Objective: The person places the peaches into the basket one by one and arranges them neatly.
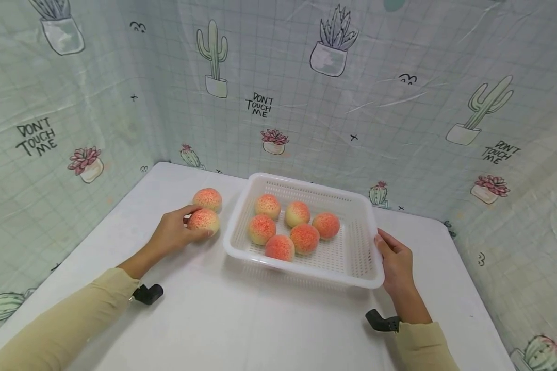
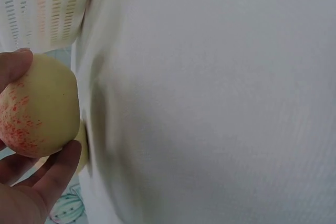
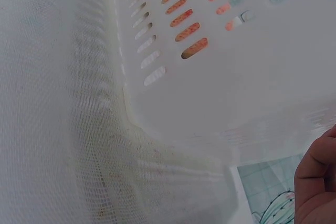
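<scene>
My left hand (image 1: 174, 230) pinches a peach (image 1: 203, 221) between thumb and fingers, left of the basket. In the left wrist view that peach (image 2: 44, 106) shows its pale yellow side and red speckles; whether it touches the table is hard to tell. Just behind it lies another peach (image 1: 207, 199), mostly hidden in that view. A white slotted plastic basket (image 1: 301, 266) holds several red-and-yellow peaches, gathered toward its left and middle. At the basket's right rim, my right hand (image 1: 396, 260) grips the edge with the thumb on top; only part of this hand (image 3: 317, 182) shows in the right wrist view.
Beneath everything is a white-covered table (image 1: 260, 324). A curtain (image 1: 278, 103) printed with cacti and lettering encloses its back and sides, close behind the basket. Each wrist wears a black device (image 1: 148, 293).
</scene>
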Tool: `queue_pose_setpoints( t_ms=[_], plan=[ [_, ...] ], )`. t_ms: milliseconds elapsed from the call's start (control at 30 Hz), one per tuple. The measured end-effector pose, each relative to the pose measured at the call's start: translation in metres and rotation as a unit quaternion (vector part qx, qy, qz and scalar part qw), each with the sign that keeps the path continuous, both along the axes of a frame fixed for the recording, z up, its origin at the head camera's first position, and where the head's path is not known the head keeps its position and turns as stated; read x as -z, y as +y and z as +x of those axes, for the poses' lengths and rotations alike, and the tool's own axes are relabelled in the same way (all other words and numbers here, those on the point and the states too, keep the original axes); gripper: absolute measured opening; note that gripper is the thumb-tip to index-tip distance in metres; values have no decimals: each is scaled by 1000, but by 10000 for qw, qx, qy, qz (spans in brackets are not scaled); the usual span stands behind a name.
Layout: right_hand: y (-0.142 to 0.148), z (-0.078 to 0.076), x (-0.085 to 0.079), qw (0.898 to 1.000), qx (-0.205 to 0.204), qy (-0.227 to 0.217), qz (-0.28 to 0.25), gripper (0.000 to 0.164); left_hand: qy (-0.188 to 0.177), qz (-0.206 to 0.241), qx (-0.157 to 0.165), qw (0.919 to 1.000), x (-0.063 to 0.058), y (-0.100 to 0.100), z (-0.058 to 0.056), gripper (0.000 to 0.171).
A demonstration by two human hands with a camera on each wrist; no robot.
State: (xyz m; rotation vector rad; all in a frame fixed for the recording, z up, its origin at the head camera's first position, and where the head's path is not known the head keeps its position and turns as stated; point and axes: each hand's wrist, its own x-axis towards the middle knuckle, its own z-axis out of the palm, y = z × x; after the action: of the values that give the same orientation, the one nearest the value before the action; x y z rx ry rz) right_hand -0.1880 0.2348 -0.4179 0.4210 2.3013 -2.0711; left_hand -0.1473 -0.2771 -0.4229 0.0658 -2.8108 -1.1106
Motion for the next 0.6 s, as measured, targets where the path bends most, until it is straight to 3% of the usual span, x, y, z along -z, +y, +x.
queue_pose_setpoints(
  t_ms=[233, 600],
  plan=[
    [0, 0, 0, 10000, -2, 50, 84, 53, 148, -110, 79, 9998, -11, 1, 2, 81],
    [-1, 0, 0, 10000, 43, 40, 61, 52, 86, -88, 170, 9998, -33, 6, 8, 85]
  ],
)
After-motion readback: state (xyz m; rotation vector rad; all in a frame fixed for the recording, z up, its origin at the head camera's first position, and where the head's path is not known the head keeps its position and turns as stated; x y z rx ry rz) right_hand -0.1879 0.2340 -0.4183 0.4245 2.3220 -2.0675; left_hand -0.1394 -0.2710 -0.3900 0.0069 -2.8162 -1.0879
